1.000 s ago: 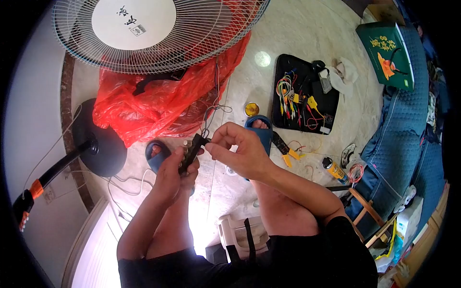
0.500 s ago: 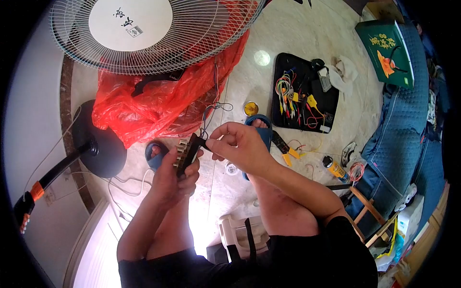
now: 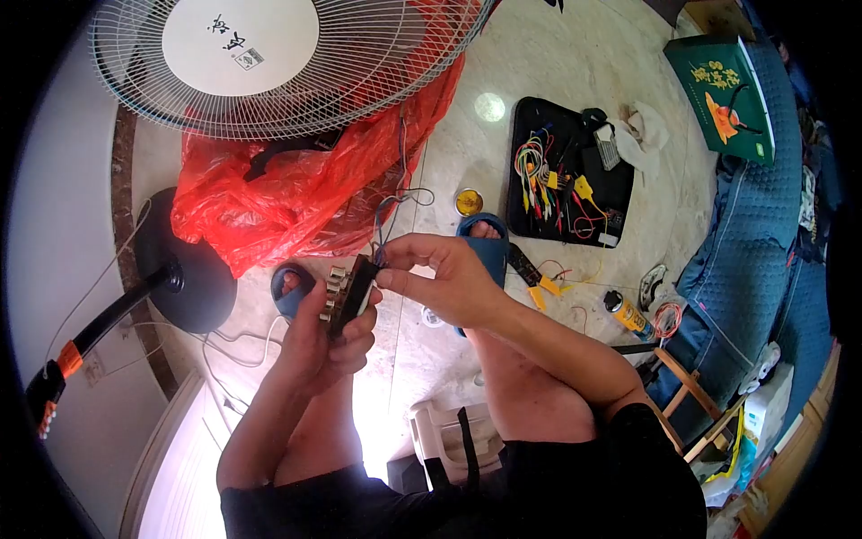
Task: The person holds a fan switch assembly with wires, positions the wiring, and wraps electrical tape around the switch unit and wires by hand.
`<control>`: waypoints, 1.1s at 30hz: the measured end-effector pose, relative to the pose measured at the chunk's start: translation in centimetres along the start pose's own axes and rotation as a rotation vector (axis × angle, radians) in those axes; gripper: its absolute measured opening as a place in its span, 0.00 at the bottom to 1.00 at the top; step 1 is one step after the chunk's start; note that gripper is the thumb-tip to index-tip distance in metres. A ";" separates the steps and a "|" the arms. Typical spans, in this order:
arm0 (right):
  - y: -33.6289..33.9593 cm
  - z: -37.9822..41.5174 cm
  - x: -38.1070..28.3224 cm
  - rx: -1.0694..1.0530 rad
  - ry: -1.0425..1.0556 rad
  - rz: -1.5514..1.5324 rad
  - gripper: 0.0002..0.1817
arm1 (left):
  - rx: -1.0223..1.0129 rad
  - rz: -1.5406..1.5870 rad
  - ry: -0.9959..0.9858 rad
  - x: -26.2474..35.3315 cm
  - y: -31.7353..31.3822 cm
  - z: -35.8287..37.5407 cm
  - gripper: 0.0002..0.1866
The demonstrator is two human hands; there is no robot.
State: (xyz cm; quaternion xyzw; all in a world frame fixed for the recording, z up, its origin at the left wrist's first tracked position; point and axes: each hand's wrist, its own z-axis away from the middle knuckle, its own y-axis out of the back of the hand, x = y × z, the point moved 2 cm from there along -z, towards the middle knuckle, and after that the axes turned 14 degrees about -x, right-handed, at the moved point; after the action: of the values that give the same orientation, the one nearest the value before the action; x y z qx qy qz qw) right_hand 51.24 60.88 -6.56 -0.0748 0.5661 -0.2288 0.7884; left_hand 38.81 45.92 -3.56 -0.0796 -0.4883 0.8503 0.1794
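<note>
A small black box-like part (image 3: 353, 301) with several silvery round knobs along its left side is gripped in my left hand (image 3: 334, 346), thumb near the knobs and fingers wrapped round its lower end. At its top end, thin dark wires (image 3: 381, 249) come out and run up towards the red bag. My right hand (image 3: 444, 283) is closed there, index finger and thumb at the wires where they meet the part; the exact contact is partly hidden. Below the hands are my feet in blue slippers (image 3: 494, 260).
A fan (image 3: 377, 63) and a red plastic bag (image 3: 314, 207) are ahead on the left. To the right lie a black tray (image 3: 530, 229) of leads, an open round tin (image 3: 468, 202), a multimeter with yellow parts (image 3: 525, 267) and a spray can (image 3: 627, 314).
My right fingers have shifted slightly left and closer to the part's top end. A black piece seen earlier at the right fingertips no longer shows. The left hand keeps its hold.
</note>
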 end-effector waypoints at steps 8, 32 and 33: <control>0.4 -0.2 0.5 -0.041 0.077 0.030 0.16 | -0.080 -0.047 0.010 -0.1 0.0 -0.1 0.33; 2.5 -0.8 -10.4 -0.055 0.202 1.084 0.15 | 0.017 -1.168 -0.079 0.4 0.7 -1.2 0.20; 1.9 -1.8 -10.9 -0.100 0.239 1.200 0.17 | 0.029 -1.204 -0.072 0.3 0.7 -1.3 0.20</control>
State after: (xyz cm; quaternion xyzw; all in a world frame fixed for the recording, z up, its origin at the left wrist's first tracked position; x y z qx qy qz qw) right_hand 47.33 67.62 1.44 0.2465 0.6039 0.2751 0.7063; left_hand 38.75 46.81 -4.84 0.2422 -0.4418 0.6081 0.6135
